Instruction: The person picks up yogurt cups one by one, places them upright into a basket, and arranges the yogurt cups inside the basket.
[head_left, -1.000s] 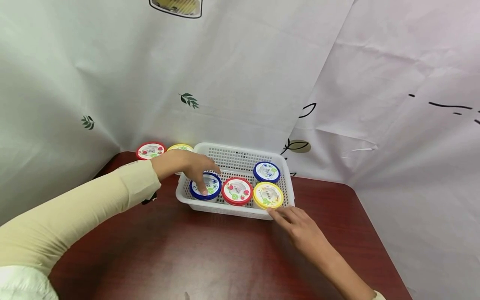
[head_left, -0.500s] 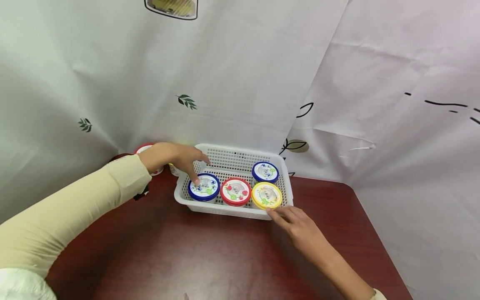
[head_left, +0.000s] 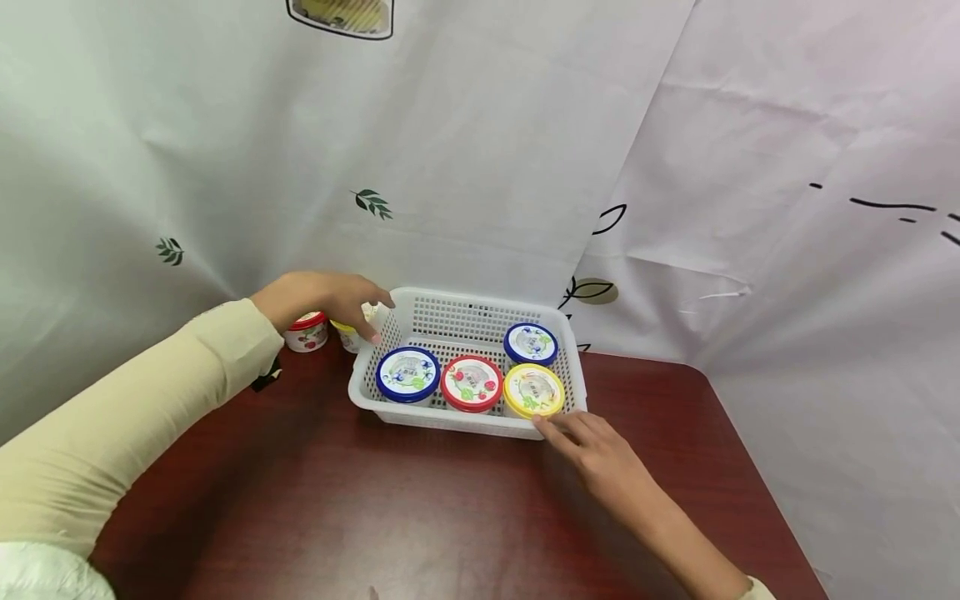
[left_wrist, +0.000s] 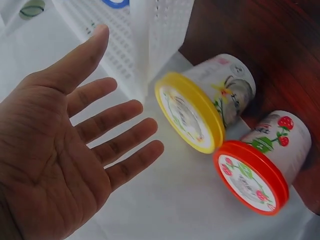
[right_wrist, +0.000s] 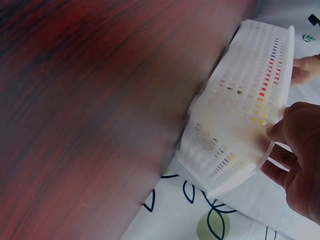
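My left hand (head_left: 330, 296) hovers over the left end of the white plastic basket (head_left: 465, 423), fingers spread and holding nothing. Just beyond those fingers, in the left wrist view, stand a yellow-lidded paper tub (left_wrist: 232, 92) and a red-lidded tub (left_wrist: 277, 145) with strawberries printed on it. My right hand (head_left: 600, 458) grips the basket's near right corner, thumb outside the rim and fingers over it. Inside the basket, a blue-lidded tub (head_left: 408, 375), a red-lidded tub (head_left: 472, 383) and a yellow-lidded tub (head_left: 535, 392) line the front; another blue-lidded tub (head_left: 531, 343) sits behind at the right.
The basket's back left part shows bare mesh (head_left: 442, 343). It stands on a dark red wooden table (head_left: 420, 508), close to the hanging white cloth (head_left: 480, 167) that closes off the back and sides.
My left hand has moved off the front left blue-lidded tub, up and left toward the two tubs outside the basket. My right hand stays at its corner.
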